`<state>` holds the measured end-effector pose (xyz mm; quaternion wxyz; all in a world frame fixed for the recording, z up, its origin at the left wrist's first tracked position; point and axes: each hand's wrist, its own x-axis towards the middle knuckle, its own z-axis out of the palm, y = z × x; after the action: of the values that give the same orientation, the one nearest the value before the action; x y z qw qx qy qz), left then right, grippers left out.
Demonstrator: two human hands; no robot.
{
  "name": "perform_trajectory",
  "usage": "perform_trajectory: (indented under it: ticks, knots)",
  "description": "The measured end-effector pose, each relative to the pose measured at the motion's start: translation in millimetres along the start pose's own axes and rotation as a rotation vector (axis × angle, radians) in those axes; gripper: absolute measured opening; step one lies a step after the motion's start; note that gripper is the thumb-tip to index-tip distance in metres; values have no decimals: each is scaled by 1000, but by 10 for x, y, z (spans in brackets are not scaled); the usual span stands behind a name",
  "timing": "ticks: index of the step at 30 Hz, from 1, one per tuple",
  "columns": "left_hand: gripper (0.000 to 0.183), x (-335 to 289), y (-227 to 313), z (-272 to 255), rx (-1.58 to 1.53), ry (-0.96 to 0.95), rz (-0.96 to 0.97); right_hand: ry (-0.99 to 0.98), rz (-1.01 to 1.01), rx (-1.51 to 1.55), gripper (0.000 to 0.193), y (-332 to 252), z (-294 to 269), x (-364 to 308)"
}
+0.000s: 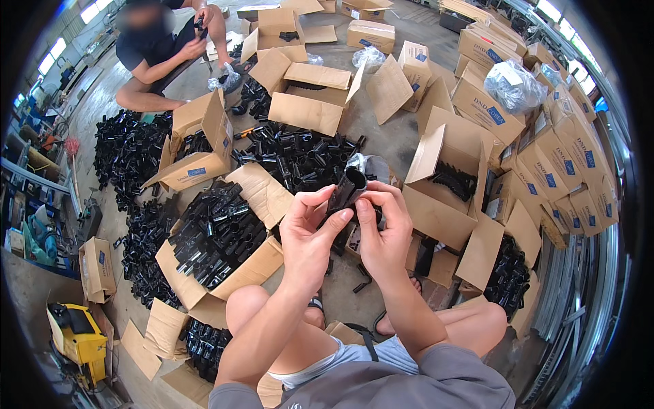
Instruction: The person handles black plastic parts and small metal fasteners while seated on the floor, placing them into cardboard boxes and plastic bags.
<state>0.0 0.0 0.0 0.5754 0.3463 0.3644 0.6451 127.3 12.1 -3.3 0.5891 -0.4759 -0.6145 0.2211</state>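
Observation:
Both my hands are raised in front of me around one black tubular part (349, 185), its round open end facing up. My left hand (312, 221) grips it from the left, thumb along its side. From the right, my right hand (383, 221) pinches it with thumb and fingers; its lower portion is hidden behind the fingers. Just beyond my hands spreads a heap of similar black parts (296, 153). An open carton (235, 278) packed with long black parts stands left of my left forearm.
A co-worker (153, 61) sits at the far left, holding a black part. More loose black parts (129, 150) cover the floor there. Open cartons (443, 211) stand to the right, with stacked closed boxes (555, 160) behind. Metal profiles (586, 286) line the right edge; a yellow machine (85, 344) stands lower left.

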Motion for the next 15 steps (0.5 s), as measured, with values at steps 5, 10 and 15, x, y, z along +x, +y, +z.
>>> perform_trajectory:
  ticks: [5, 10, 15]
  knots:
    - [30, 21, 0, 30, -8, -8, 19, 28, -40, 160, 18, 56, 12, 1]
    - [32, -20, -28, 27, -7, -13, 15, 18, 55, 102, 22, 85, -1, -48]
    - [34, 23, 37, 19, -9, -5, -14, -167, 317, 433, 35, -1, -142, -26]
